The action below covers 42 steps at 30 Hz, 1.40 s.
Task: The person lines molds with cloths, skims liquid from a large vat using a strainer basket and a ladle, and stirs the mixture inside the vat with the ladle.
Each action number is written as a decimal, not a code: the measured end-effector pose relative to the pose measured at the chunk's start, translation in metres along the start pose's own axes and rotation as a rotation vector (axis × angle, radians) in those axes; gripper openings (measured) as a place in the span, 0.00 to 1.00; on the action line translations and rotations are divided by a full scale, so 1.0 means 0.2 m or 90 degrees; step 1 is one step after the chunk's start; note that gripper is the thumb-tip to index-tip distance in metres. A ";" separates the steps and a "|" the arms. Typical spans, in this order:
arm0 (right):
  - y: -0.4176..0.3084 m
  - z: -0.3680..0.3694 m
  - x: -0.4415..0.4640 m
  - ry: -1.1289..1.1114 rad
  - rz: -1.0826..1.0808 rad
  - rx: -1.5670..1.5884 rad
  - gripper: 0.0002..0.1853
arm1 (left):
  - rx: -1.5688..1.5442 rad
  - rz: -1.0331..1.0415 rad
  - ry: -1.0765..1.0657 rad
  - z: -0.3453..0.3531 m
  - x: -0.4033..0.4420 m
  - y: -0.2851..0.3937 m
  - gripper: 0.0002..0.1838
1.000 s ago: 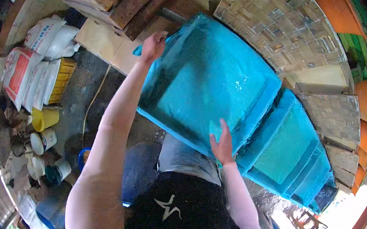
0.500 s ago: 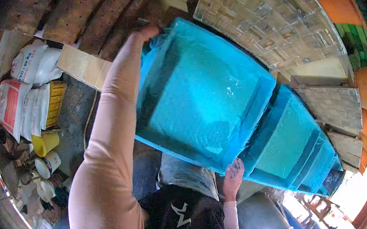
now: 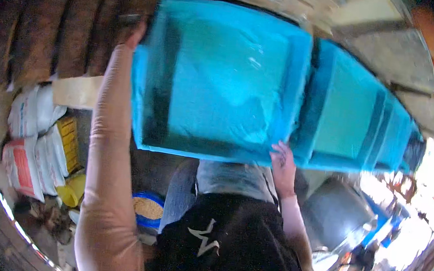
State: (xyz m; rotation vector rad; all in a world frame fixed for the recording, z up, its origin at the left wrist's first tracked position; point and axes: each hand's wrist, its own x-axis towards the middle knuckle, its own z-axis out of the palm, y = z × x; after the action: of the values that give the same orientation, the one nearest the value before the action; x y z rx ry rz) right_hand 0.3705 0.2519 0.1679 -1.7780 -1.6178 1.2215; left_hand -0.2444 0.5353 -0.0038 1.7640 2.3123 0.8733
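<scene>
At the far left side of the blue-lined tray (image 3: 222, 88), which lies before the black shirt (image 3: 248, 235), the left hand (image 3: 136, 35) ends an outstretched arm, its grip too blurred to tell; the right hand (image 3: 283, 167) is loosely open at the near right corner.

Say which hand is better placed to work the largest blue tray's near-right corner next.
Probably the right hand, at that corner of the blue tray. The left hand is by the far-left corner, so it would likely cross the tray.
</scene>
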 end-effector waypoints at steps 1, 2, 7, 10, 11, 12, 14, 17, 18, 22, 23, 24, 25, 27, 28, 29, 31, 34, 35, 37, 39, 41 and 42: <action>-0.07 -0.02 0.02 -0.019 0.020 0.004 0.23 | 0.009 -0.036 -0.007 0.05 0.00 -0.06 0.30; -0.08 -0.04 0.02 0.002 0.037 -0.003 0.23 | 0.017 -0.082 -0.001 0.11 -0.02 -0.14 0.30; -0.06 -0.15 -0.09 0.117 0.109 0.050 0.22 | -0.378 0.022 0.324 -0.08 -0.40 0.96 0.17; 0.11 -0.15 -0.19 0.178 0.117 0.101 0.23 | -0.327 0.162 0.062 0.07 -0.86 1.50 0.15; 0.16 -0.14 -0.21 0.190 0.122 0.102 0.23 | -0.323 0.227 -0.010 0.14 -1.01 1.66 0.16; 0.20 -0.13 -0.22 0.193 0.118 0.081 0.23 | -0.363 0.287 -0.096 0.21 -1.14 1.78 0.16; 0.21 -0.12 -0.24 0.204 0.120 0.063 0.23 | -0.351 0.374 -0.212 0.37 -1.35 1.95 0.21; 0.13 -0.13 -0.27 0.169 0.119 0.038 0.27 | -0.175 0.387 -0.302 0.39 -1.45 2.10 0.32; 0.12 -0.12 -0.30 0.185 0.132 0.041 0.27 | -0.183 0.402 -0.315 0.40 -1.47 2.10 0.32; 0.14 -0.17 -0.49 0.229 0.171 0.056 0.27 | -0.069 0.440 -0.340 0.47 -1.50 2.06 0.43; 0.15 -0.18 -0.54 0.246 0.194 0.066 0.26 | -0.092 0.419 -0.327 0.45 -1.50 2.06 0.42; 0.18 -0.19 -0.57 0.262 0.213 0.078 0.25 | -0.112 0.397 -0.312 0.41 -1.48 2.07 0.42; 0.25 -0.18 -0.62 0.297 0.208 0.096 0.24 | -0.115 0.409 -0.315 0.40 -1.47 2.05 0.42; 0.33 -0.17 -0.70 0.328 0.235 0.106 0.24 | -0.273 0.336 -0.256 0.38 -1.46 1.99 0.35; 0.36 -0.17 -0.72 0.350 0.257 0.110 0.24 | -0.269 0.345 -0.259 0.39 -1.48 1.97 0.35; 0.38 -0.16 -0.75 0.374 0.279 0.168 0.22 | -0.251 0.350 -0.298 0.39 -1.50 1.94 0.35; 0.37 -0.17 -0.70 0.412 0.262 0.190 0.20 | -0.222 0.352 -0.339 0.35 -1.52 1.93 0.34; 0.40 -0.18 -0.57 0.433 0.208 0.191 0.17 | -0.084 0.453 -0.336 0.30 -1.59 1.96 0.32; 0.42 -0.19 -0.50 0.430 0.160 0.097 0.18 | -0.058 0.441 -0.354 0.29 -1.58 1.98 0.32; 0.37 -0.27 -0.34 0.448 0.108 0.016 0.18 | -0.037 0.433 -0.328 0.26 -1.57 2.01 0.32; 0.36 -0.36 -0.16 0.460 0.091 0.039 0.19 | -0.095 0.387 -0.321 0.25 -1.53 1.99 0.32; 0.46 -0.45 0.03 0.443 0.109 0.025 0.21 | -0.196 0.339 -0.278 0.24 -1.47 1.92 0.33; 0.49 -0.50 0.11 0.429 0.144 0.000 0.21 | -0.198 0.343 -0.277 0.20 -1.44 1.88 0.33</action>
State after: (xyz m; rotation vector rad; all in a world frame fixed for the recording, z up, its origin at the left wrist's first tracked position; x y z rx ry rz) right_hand 0.5057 0.2752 0.1334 -2.1056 -1.0467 0.5861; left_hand 0.1855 0.3488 0.0782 2.1869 1.3783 0.7527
